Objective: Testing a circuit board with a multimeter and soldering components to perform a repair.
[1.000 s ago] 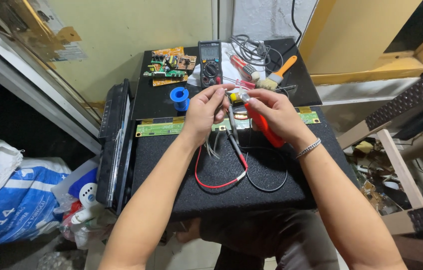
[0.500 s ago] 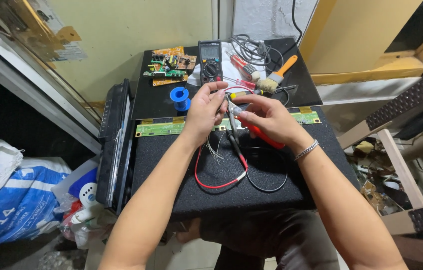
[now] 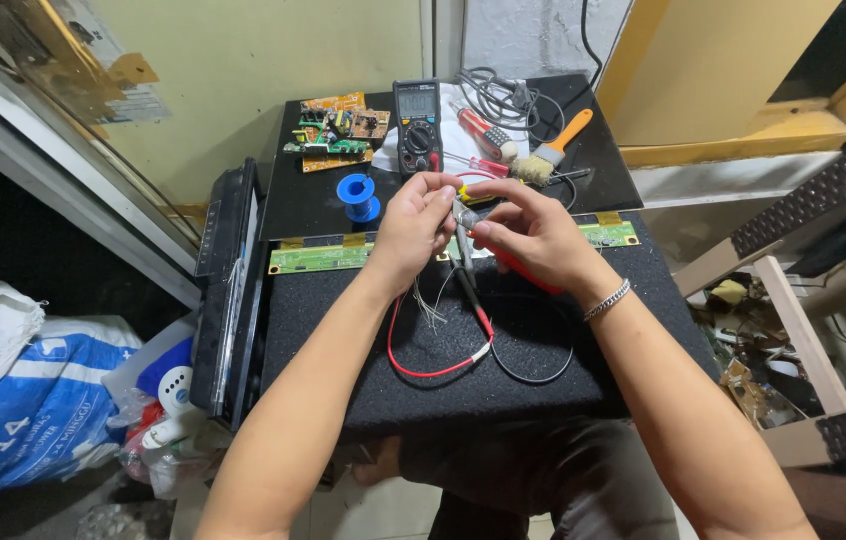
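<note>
Centrally, 2 hands (image 3: 473, 225) pinch a probe (image 3: 463, 222) and thin wires (image 3: 430, 300) above the black table (image 3: 363, 380), at mid-frame; a slip could short the green board (image 3: 323, 255) just beneath.

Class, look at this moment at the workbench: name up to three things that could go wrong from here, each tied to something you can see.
1. Both the left hand and the right hand pinch a small part above thin loose wires; a tug might bend or break them.
2. The red lead and the black lead loop under the wrists and could snag.
3. The blue spool stands close by; an elbow shift could knock it over.
</note>
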